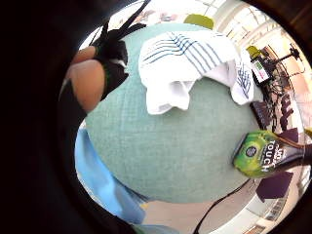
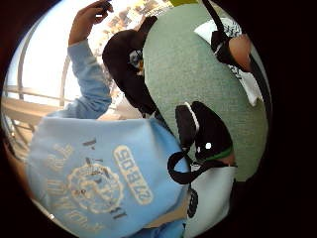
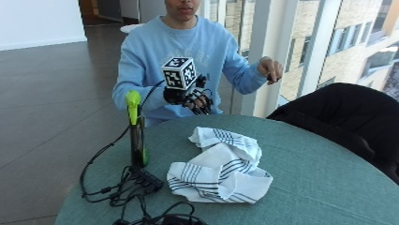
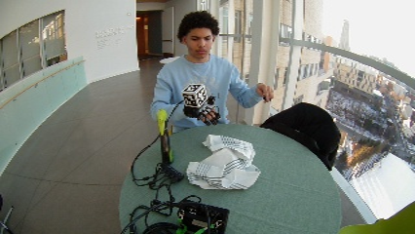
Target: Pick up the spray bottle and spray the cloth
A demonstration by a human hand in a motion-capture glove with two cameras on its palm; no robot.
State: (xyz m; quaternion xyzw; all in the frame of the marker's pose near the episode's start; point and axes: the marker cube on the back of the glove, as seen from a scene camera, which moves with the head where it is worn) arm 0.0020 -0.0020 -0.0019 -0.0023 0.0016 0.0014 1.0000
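The spray bottle (image 3: 136, 131) stands up straight on the round green table (image 3: 324, 187), near the edge on the person's right side. It is tall and thin, with a dark body and a bright green spray top. It looks like hard plastic, so it should be stiff and smooth, maybe a bit slippery. Being so tall and thin, it could tip over if bumped. The best place to hold it is likely the narrow neck just under the green top, so one finger can reach the trigger.

The striped cloth (image 3: 221, 166) lies crumpled in the middle of the table, just beside the bottle but not touching it. It is soft and floppy and should stay put when sprayed.

The gloved right hand (image 3: 190, 99) is up in the air over the far edge of the table, well apart from the bottle. Its fingers hang down loose and hold nothing.

The outside view shows the whole bottle and how it stands. The little finger side palm view shows the bottle's label (image 1: 263, 155) up close, with the word TOUCH on it. The thumb side palm view shows no bottle, mostly the person's blue sweatshirt (image 2: 94, 173).
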